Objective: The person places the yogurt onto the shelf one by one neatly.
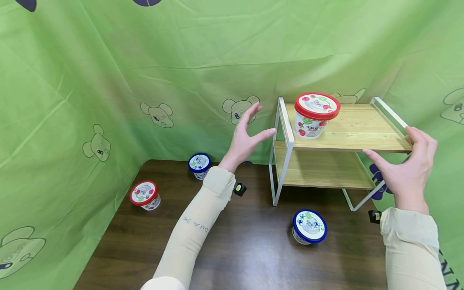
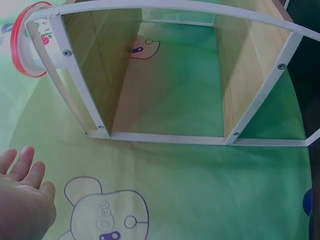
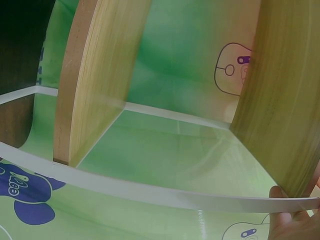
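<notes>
A two-tier shelf (image 1: 355, 129) with light wooden boards and a white metal frame stands on the dark table. My right hand (image 1: 413, 165) is at its front right corner, fingers bent over the white frame, thumb stretched along the upper board's front edge. In the right wrist view, part of that hand (image 3: 292, 220) overlaps the frame. On the upper board's left side sits a red-lidded tub (image 1: 313, 117) with strawberry pictures. My left hand (image 1: 243, 139) is raised left of the shelf, holding nothing, thumb and fingers spread apart. The left wrist view shows its fingers (image 2: 35, 175) apart from the frame.
A blue-lidded tub (image 1: 309, 226) stands on the table in front of the shelf. Farther left are another blue-lidded tub (image 1: 199, 165) and a red-lidded tub (image 1: 146, 196). Green cloth (image 1: 203, 72) with bear prints hangs behind and at the sides.
</notes>
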Demonstrator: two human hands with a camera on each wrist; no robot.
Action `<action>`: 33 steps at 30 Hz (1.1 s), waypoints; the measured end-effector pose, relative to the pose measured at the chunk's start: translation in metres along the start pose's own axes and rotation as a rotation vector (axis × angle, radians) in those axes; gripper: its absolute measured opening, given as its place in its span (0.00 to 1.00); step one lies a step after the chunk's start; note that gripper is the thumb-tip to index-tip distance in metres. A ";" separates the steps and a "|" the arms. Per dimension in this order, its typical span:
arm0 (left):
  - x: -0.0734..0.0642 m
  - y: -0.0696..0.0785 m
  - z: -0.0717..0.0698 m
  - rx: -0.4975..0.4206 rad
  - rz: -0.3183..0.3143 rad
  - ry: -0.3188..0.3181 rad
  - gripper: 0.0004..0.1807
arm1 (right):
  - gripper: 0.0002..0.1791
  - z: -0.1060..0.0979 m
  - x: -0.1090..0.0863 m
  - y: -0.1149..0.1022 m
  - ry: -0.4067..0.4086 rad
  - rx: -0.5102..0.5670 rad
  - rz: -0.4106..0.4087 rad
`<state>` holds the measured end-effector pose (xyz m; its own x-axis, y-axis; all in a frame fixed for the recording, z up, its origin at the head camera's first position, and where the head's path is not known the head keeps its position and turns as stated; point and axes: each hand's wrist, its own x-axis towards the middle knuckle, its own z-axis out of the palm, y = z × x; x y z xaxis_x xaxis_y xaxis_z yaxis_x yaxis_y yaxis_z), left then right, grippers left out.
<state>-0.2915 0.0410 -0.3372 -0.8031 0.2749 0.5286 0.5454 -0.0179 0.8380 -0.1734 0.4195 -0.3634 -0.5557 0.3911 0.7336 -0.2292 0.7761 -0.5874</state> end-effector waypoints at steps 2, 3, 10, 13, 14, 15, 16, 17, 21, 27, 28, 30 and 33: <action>-0.003 -0.003 -0.003 -0.008 0.001 0.012 0.47 | 0.50 0.000 0.000 0.000 -0.001 -0.005 0.000; -0.004 -0.004 -0.004 -0.009 -0.001 0.018 0.47 | 0.51 0.000 0.000 0.001 0.000 -0.006 0.000; -0.015 -0.019 -0.012 -0.020 -0.012 0.036 0.46 | 0.51 0.000 0.001 0.003 -0.007 -0.010 0.000; -0.022 -0.024 -0.015 -0.025 -0.020 0.034 0.46 | 0.51 0.000 0.001 0.003 -0.007 -0.011 -0.002; -0.024 -0.025 -0.016 -0.027 -0.023 0.032 0.46 | 0.51 0.000 0.001 0.003 -0.006 -0.011 -0.002; -0.026 -0.027 -0.017 -0.027 -0.027 0.029 0.46 | 0.51 0.000 0.001 0.003 -0.003 -0.009 -0.002; -0.028 -0.028 -0.017 -0.026 -0.033 0.027 0.46 | 0.51 0.000 0.000 0.003 0.000 -0.007 -0.003; -0.030 -0.030 -0.018 -0.024 -0.040 0.024 0.46 | 0.51 0.000 0.000 0.003 0.002 -0.005 -0.003; -0.038 -0.036 -0.021 -0.019 -0.072 0.017 0.47 | 0.51 0.001 0.000 0.003 -0.001 -0.007 -0.004; -0.052 -0.048 -0.026 0.002 -0.117 0.018 0.49 | 0.51 0.000 -0.001 0.000 -0.003 -0.004 -0.006; -0.054 -0.050 -0.027 0.005 -0.121 0.021 0.49 | 0.51 0.000 -0.001 0.000 -0.001 -0.002 -0.007; -0.058 -0.053 -0.029 0.008 -0.136 0.026 0.49 | 0.50 0.000 -0.001 -0.001 0.001 -0.002 -0.007; -0.064 -0.059 -0.033 0.007 -0.152 0.034 0.48 | 0.50 0.000 -0.001 -0.002 0.005 -0.001 -0.007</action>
<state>-0.2802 -0.0074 -0.4161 -0.8841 0.2415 0.4001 0.4185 0.0283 0.9078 -0.1727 0.4180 -0.3629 -0.5504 0.3880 0.7393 -0.2323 0.7793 -0.5820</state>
